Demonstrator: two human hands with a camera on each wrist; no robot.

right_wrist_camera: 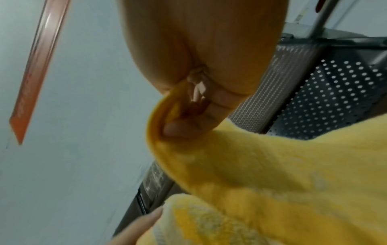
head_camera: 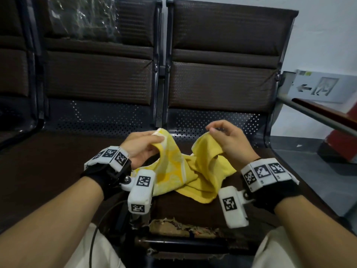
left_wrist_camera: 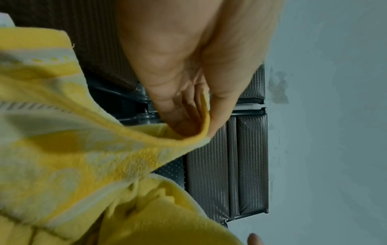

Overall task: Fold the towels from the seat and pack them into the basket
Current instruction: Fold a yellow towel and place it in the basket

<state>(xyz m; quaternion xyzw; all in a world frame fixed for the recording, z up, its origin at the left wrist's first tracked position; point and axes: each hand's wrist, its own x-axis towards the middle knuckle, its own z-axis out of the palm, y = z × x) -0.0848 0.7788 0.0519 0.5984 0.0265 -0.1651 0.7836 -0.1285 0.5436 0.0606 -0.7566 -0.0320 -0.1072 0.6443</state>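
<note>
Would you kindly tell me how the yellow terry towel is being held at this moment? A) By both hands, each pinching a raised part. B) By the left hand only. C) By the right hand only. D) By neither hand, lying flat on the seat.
A: the left hand and the right hand each pinch a raised part of the yellow terry towel, whose lower part rests on the brown seat.

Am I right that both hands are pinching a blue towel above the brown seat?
Nearly. The towel is yellow with paler patterning, not blue, as the head view shows. The rest stands: the left hand and the right hand each pinch an edge of it above the brown seat.
</note>
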